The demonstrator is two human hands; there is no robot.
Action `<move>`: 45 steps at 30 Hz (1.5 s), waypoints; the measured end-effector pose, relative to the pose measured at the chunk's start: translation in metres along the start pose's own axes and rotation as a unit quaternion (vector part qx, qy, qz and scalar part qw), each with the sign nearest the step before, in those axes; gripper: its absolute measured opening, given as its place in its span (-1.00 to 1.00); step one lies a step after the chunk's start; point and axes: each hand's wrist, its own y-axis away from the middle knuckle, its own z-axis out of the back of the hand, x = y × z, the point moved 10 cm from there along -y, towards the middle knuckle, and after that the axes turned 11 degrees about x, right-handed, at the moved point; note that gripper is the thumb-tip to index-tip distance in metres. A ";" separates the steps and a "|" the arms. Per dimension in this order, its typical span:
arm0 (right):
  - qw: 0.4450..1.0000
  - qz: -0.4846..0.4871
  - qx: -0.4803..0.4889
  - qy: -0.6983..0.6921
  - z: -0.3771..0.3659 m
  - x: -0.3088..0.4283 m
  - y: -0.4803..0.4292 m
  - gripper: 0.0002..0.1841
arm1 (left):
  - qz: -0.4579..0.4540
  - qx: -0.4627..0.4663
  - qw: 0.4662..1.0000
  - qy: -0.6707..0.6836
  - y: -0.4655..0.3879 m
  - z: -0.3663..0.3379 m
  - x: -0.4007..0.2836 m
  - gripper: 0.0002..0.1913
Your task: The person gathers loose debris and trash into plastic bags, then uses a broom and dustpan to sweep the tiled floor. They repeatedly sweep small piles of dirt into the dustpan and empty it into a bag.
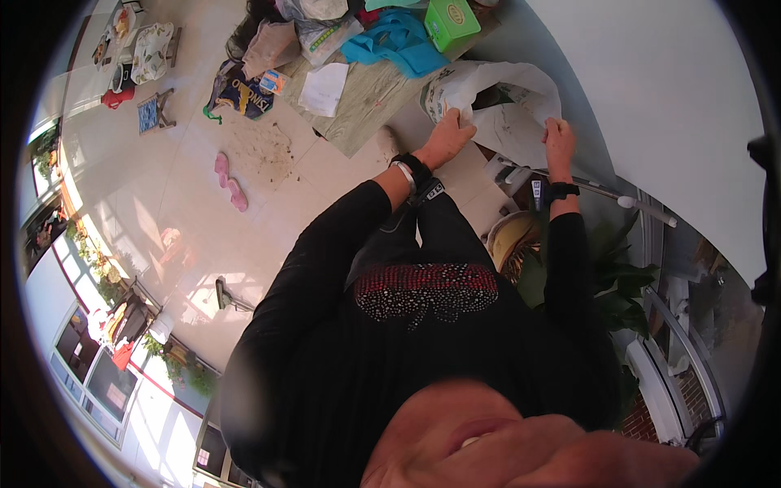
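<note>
Between my two hands a large white woven sack (509, 131) with green print is held by its rim, its mouth spread apart. My left hand (448, 139) pinches the near left part of the rim. On the right side of the rim, my right hand (559, 145) is closed on the sack's edge. Something dark shows inside the mouth, too shaded to tell. Beside the sack, on the left, stands a wood-grain table (366, 104) with a white sheet of paper (324, 89) and a blue cloth bag (396, 44) on it.
A green box (451, 24) and several plastic bags (271, 46) crowd the table. Dirt crumbs (268, 152) and pink slippers (230, 182) lie on the tiled floor. A metal pole (592, 183) leans by my right wrist, above a potted plant (610, 280). A folding stool (155, 113) stands farther left.
</note>
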 end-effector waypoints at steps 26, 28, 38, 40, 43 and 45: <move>0.871 -0.204 0.020 -0.447 -0.020 -0.109 -0.080 -0.98 | -0.052 0.095 0.919 -0.378 -0.116 0.022 -0.021 -0.47; 0.933 -0.116 0.042 -0.338 -0.019 -0.027 -0.104 -0.86 | -0.085 0.048 0.936 -0.337 -0.102 0.029 -0.047 -0.49; 0.983 0.021 0.034 -0.181 -0.011 0.105 -0.117 -0.84 | -0.043 -0.015 0.982 -0.186 -0.075 0.026 -0.076 -0.45; 0.978 0.062 0.043 -0.192 -0.022 0.106 -0.126 -0.79 | -0.053 -0.002 0.983 -0.173 -0.087 0.008 -0.069 -0.48; 0.974 0.060 0.073 -0.204 -0.042 0.107 -0.136 -0.63 | -0.115 0.023 0.968 -0.222 -0.109 -0.022 -0.081 -0.53; 0.973 0.122 0.121 -0.155 -0.056 0.126 -0.127 -0.44 | -0.208 -0.085 0.961 -0.159 -0.110 -0.024 -0.104 -0.54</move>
